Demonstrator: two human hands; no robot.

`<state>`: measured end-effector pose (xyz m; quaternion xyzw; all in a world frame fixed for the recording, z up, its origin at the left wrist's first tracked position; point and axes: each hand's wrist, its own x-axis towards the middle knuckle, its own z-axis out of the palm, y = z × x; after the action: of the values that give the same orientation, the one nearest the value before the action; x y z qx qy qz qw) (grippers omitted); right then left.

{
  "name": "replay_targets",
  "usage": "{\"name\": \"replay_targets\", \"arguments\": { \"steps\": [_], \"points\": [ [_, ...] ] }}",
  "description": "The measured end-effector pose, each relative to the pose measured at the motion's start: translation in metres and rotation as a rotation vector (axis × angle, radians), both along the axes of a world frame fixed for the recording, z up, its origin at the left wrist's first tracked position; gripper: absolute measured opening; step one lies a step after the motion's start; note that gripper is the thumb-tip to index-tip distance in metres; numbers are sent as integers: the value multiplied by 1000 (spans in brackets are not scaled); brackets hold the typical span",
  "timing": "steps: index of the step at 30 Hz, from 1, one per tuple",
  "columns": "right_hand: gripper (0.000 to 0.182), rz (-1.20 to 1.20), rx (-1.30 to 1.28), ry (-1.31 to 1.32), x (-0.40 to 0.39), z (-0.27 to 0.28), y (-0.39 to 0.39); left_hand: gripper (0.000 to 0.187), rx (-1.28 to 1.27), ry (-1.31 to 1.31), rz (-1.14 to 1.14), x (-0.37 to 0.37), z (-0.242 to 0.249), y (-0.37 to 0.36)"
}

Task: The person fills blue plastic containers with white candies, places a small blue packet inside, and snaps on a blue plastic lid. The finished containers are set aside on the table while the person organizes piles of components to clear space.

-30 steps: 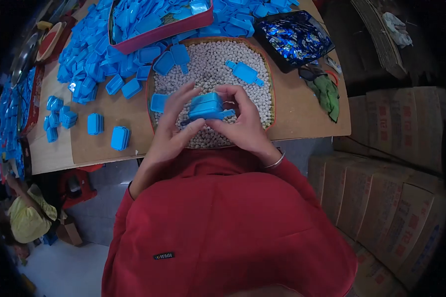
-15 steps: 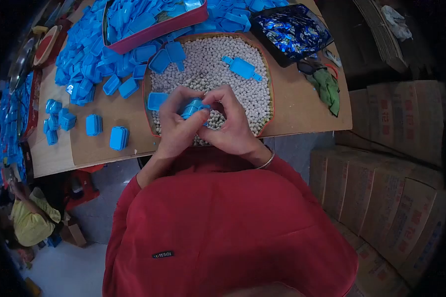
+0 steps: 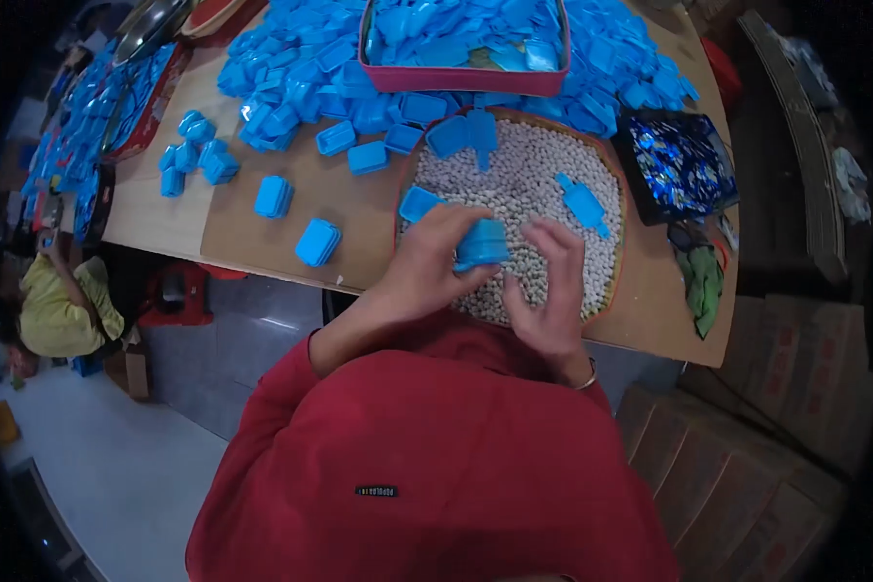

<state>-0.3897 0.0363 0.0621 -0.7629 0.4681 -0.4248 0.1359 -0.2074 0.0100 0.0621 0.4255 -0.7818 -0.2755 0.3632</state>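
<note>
My left hand (image 3: pixel 422 267) is closed around a blue plastic box (image 3: pixel 483 244), which looks layered like a small stack. Just to its right, my right hand (image 3: pixel 553 291) is apart from the box, thumb and fingers spread with nothing between them. Both hands are over a shallow tray (image 3: pixel 623 209) filled with small whitish pellets (image 3: pixel 543 155). On the pellets lie a blue piece with end tabs (image 3: pixel 584 206), an open blue piece (image 3: pixel 420 203) by my left hand, and more blue pieces (image 3: pixel 451 137) at the back.
Closed blue boxes (image 3: pixel 317 242) stand left of the tray, with a heap of blue parts (image 3: pixel 291 68) behind. A pink-rimmed bin (image 3: pixel 466 80), a black box of shiny blue packets (image 3: pixel 679 160) and a green cloth (image 3: pixel 700 286) surround it. Cartons (image 3: pixel 718 485) stand right; a person in yellow (image 3: pixel 63 310) sits left.
My right hand has let go of the blue box and moved off to the right, its fingers opening. My left hand keeps the box. The view has turned toward the left.
</note>
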Motion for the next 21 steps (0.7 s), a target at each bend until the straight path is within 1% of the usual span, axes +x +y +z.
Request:
{"name": "replay_targets", "arguments": {
  "steps": [1, 3, 4, 5, 7, 8, 11, 12, 13, 15, 16, 18, 19, 21],
  "points": [
    [37, 140, -22, -74, 2, 4, 0, 38, -30, -156, -51, -1, -4, -2],
    [29, 258, 31, 10, -1, -2, 6, 33, -61, -462, -156, -4, -13, 2],
    [25, 313, 50, 53, -1, -3, 4, 26, -109, -528, -192, -2, -11, 4],
    [18, 276, -7, 30, -1, -1, 0, 27, -93, -498, -212, 0, -7, 3],
    [19, 323, 85, 13, -5, 1, -1, 27, -54, -429, -265, 3, 0, 3],
    [19, 344, 131, 7, -7, 2, -1, 26, -50, -439, -270, 3, -3, 3],
    [19, 303, 160, -16, 4, 6, 9, 25, -43, -463, -283, 2, -12, 0],
    [19, 360, 126, 88, -2, 1, 5, 26, -45, -467, -292, 2, -11, -2],
    [18, 352, 146, 65, -3, -1, 4, 27, -46, -472, -301, 3, -11, -4],
    [17, 332, 182, 23, -5, -2, 3, 32, -45, -306, -277, 6, -10, -9],
    [13, 268, 197, -82, -6, -1, 3, 35, -47, -221, -268, 6, -9, -10],
    [8, 114, 330, -275, -14, -4, 1, 41, 145, 68, -246, 3, -14, -11],
    [8, 92, 409, -321, -18, -7, -2, 44, 241, 213, -237, 1, -18, -11],
    [9, 111, 501, -421, -22, -16, -6, 46, 268, 296, -182, -8, -24, -3]
  ]
}}
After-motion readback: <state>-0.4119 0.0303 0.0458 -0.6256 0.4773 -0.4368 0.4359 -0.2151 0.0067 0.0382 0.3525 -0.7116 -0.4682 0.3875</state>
